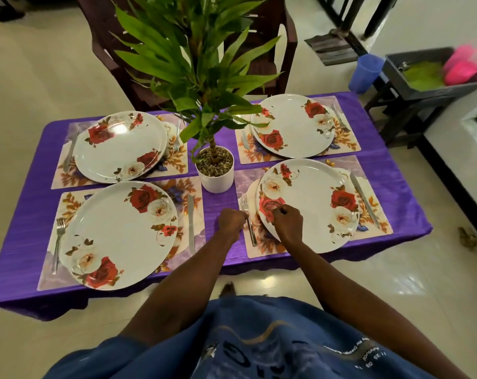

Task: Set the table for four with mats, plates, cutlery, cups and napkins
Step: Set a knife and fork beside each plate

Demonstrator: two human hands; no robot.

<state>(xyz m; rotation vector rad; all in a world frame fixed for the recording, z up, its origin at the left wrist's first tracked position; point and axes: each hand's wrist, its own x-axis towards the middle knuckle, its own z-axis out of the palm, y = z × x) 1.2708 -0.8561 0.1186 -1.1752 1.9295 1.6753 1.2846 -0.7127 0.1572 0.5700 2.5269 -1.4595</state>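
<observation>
2 hands (232,221) near 4 plates (307,205); 4 mats (374,212).

Head cam, steep down, over table (396,170)

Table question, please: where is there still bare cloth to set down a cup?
Bare tablecloth runs along the right edge beside both right mats, on the left end, and in the strip below the plant pot. Crowded: that strip's right edge, where both hands work at the fork.

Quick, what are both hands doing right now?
Left hand: curled, pinching the fork.
Right hand: fingers curled at the plate rim; grip unclear.
</observation>
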